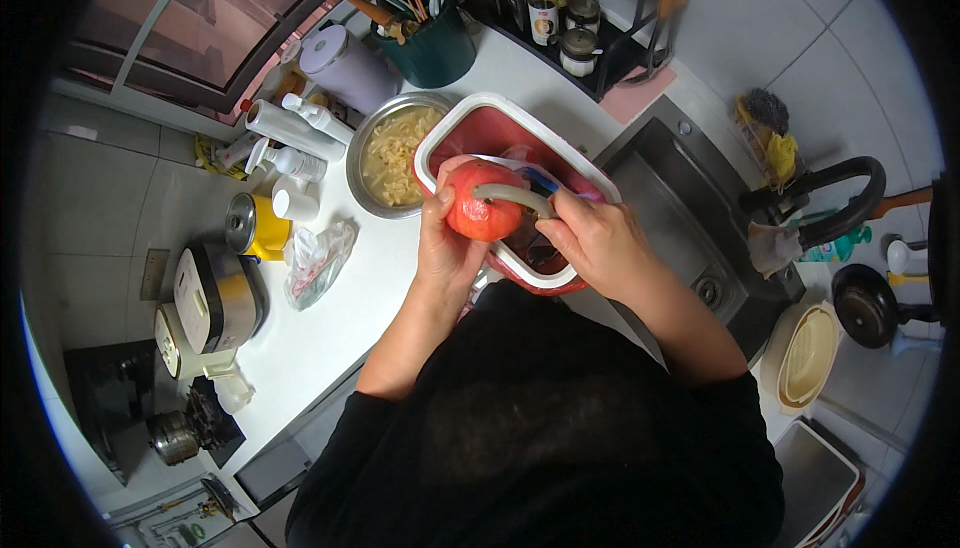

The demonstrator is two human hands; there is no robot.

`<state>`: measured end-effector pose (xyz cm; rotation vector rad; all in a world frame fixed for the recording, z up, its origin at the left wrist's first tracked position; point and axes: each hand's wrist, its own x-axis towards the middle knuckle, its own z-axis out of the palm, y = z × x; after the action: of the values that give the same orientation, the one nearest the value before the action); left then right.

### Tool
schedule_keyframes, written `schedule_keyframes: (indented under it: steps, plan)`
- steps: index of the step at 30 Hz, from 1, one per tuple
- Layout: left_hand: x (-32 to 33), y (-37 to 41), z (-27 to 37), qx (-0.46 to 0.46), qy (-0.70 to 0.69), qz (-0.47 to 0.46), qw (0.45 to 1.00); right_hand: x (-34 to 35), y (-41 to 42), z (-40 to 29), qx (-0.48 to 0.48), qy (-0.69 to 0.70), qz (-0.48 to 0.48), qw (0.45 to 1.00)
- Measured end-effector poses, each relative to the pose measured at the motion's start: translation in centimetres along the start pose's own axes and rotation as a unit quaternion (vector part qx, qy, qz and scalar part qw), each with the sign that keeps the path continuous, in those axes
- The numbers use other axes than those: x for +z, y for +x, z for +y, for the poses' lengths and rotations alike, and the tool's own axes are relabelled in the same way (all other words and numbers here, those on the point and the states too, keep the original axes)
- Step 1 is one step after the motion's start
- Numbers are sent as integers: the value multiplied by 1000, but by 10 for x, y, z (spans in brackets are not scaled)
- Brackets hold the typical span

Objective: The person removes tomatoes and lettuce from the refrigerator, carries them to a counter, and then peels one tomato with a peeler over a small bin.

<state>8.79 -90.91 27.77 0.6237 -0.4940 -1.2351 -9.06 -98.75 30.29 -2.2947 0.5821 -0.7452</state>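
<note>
My left hand cups a shiny, round red fruit, which looks like a tomato and has a few small dark spots. A curved, pale grey-green tool, perhaps a peeler, is pinched in my right hand. Its far end lies against the upper face of the fruit; the working edge cannot be made out. Both hands are above a red bin with a white rim. Plastic bags and something blue show inside the bin, partly hidden by my hands.
Left of the bin, a steel bowl holds pale yellow pieces in liquid. A crumpled plastic bag, a yellow pot and a rice cooker stand on the white counter. On the right are a dark sink and black faucet.
</note>
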Motion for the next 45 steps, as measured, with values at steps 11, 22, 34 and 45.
schedule_keyframes:
  steps: [11,22,34,45]
  plan:
    - [-12,1,-6,0,38,-16,999,-9,2,0,8,25,-35,999]
    - [-12,2,-6,-19,66,-51,996,-13,9,2,37,50,-80,995]
    - [-12,-1,-1,-25,37,-58,997,-10,7,17,71,85,-61,992]
    - [-15,-2,-7,-49,46,-54,996,7,18,25,48,219,53,973]
